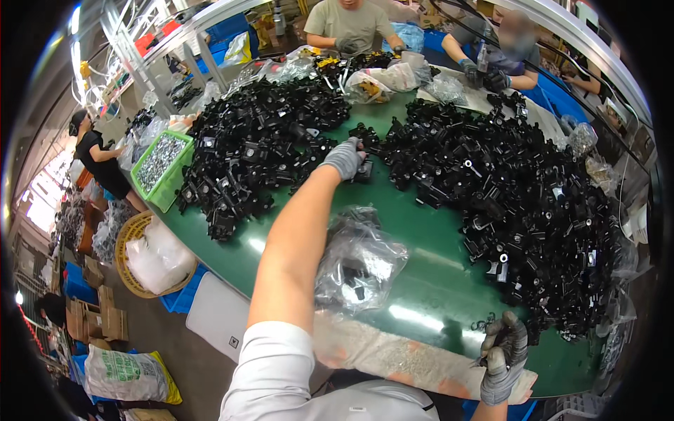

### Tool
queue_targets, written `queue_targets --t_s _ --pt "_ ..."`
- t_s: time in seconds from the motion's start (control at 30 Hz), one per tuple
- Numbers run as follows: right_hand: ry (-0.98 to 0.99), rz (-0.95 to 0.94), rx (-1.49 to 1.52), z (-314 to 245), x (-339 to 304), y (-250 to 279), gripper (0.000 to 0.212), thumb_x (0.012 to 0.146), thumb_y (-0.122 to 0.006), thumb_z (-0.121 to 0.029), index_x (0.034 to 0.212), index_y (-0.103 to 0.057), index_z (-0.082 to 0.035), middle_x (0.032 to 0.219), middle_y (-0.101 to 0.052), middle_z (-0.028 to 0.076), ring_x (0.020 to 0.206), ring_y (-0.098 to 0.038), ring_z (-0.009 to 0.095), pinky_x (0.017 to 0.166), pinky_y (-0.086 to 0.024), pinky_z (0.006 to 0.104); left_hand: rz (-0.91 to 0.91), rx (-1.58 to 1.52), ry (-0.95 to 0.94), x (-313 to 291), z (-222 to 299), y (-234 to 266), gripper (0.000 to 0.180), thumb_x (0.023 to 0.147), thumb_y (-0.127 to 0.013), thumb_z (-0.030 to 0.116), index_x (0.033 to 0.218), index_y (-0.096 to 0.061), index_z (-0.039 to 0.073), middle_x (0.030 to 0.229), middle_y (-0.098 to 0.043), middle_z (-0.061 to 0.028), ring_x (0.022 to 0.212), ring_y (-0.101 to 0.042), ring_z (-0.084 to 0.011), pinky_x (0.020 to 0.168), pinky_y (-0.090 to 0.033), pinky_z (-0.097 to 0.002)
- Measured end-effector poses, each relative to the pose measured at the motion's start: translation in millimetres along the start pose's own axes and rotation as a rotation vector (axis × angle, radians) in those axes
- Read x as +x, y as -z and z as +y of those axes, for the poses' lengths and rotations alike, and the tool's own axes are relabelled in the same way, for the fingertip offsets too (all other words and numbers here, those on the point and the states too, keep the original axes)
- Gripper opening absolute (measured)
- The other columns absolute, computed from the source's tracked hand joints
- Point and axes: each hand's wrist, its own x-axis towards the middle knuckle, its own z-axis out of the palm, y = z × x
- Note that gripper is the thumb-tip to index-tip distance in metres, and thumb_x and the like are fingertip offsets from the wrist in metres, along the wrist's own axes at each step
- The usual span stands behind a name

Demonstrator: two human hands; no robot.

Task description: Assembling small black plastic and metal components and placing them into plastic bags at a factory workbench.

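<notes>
My left hand [344, 160], in a grey glove, reaches far across the green table [428, 259] to the gap between two heaps of small black parts. Its fingers are bent together beside a black part [364, 170]; what they hold, if anything, is hidden. Close to the table's near edge at the right, my gloved right hand [504, 351] has its fingers curled, with small black bits showing at the fingertips. The left heap of black parts [260, 133] and the larger right heap of black parts [505, 203] lie to either side.
A clear plastic bag [361, 263] with black pieces lies under my left arm. A green bin [184, 163] of metal pieces stands at the left edge, above a yellow basket [128, 256]. Stained cloth [400, 358] lines the near edge. Two gloved people work across the table.
</notes>
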Motion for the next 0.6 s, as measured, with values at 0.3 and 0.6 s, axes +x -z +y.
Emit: queue_targets --t_s 0.3,0.6 --pt "-0.077 0.016 -0.05 -1 10 3 0.086 0.078 -0.082 -0.057 0.142 -0.052 -0.008 0.098 -0.059 0.005 0.068 -0.05 0.007 0.058 -0.04 0.0198 0.174 0.261 -0.098 19 23 59 0.05 0.093 -0.067 0.038 0.136 -0.059 0.014 0.143 -0.05 -0.0193 0.121 -0.059 -0.0371 0.105 -0.048 -0.0448" --pt "-0.174 -0.031 -0.133 -17 28 -2 0.068 0.09 -0.07 -0.034 0.148 -0.046 -0.007 0.113 -0.06 0.01 0.087 -0.055 0.013 0.07 -0.051 0.0252 -0.171 0.131 -0.005 76 -8 30 0.04 0.075 -0.085 0.018 0.113 -0.071 0.013 0.122 -0.059 -0.0212 0.104 -0.066 -0.0363 0.093 -0.054 -0.041"
